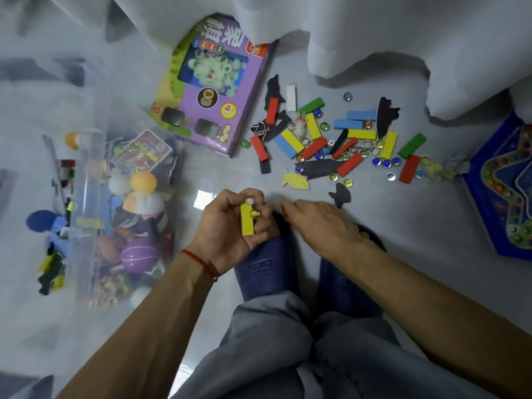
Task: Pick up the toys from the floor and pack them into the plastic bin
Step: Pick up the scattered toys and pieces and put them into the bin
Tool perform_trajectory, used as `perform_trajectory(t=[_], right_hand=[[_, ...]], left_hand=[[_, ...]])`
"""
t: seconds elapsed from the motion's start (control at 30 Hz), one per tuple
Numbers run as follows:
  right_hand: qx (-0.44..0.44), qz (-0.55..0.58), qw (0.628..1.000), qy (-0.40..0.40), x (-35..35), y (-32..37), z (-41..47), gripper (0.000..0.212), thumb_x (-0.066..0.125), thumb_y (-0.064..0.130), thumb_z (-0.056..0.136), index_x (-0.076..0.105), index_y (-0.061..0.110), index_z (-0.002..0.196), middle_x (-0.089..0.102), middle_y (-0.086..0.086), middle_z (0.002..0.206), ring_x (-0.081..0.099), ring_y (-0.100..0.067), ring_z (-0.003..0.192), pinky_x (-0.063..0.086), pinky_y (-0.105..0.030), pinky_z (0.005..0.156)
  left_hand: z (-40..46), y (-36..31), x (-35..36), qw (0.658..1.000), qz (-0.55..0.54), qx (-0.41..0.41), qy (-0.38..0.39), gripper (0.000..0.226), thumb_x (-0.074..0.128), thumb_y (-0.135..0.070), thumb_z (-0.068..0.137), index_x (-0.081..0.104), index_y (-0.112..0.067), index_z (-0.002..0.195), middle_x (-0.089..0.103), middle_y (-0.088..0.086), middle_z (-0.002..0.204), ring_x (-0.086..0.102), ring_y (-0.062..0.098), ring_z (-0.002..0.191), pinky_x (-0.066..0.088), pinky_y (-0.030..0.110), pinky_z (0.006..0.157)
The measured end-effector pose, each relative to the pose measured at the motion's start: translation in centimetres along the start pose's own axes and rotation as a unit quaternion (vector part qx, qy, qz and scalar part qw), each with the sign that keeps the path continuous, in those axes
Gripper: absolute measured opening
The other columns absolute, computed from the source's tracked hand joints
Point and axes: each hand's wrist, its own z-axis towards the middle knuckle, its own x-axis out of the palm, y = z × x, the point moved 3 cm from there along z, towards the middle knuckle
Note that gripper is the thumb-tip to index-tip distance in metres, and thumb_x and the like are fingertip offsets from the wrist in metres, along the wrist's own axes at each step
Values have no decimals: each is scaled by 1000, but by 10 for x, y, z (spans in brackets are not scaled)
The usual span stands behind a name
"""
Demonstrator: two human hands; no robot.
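Block (247, 219), yellow, long rectangular wood pc, gripped in left hand (230, 226) w/ small marble, just right of clear plastic bin (86, 214) half full of balls, eggs. Right hand (319, 223) palm down beside it, fingers relaxed, holding nothing visible. Scattered blocks (316, 139) beyond hands.

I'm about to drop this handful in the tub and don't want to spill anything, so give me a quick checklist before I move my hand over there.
1. Left hand grips the yellow block: ok, fingers curl round it.
2. Small yellow bead secure: cannot tell, it sits loose against the block.
3. Plastic bin open on top: ok, no lid in view, toys visible inside.
4. Room in the bin: cannot tell, balls and eggs already pile up.
5. Right hand free: ok, fingers relaxed, though whether they hold something small is unclear.
6. More toys left: ok, blocks and marbles lie ahead.
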Motion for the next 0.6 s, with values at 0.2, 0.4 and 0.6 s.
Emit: perform_trajectory(t=[0.2,0.4,0.6], right_hand=[[101,86,991,35,-3,-15,0,7,52,18,99,48,19,105,67,-9,98,65,-34,89,48,-41,71],[196,384,900,65,-132,31,-10,9,55,13,98,63,12,102,71,-13,84,63,-19,59,44,-27,45],[109,451,866,186,-256,182,1,20,58,15,95,64,5,111,65,-14,85,54,-17,58,33,-22,40]], left_hand=[[-42,-9,15,998,-11,21,-54,22,39,-21,81,54,-5,77,46,13,74,40,23,62,33,31,58],[-135,-49,35,997,41,25,-67,18,45,-22,92,58,-13,85,60,9,78,50,19,60,45,23,47],[-254,-96,-2,979,-42,152,-127,18,46,-20,91,54,-6,100,54,17,96,50,25,77,44,32,70]])
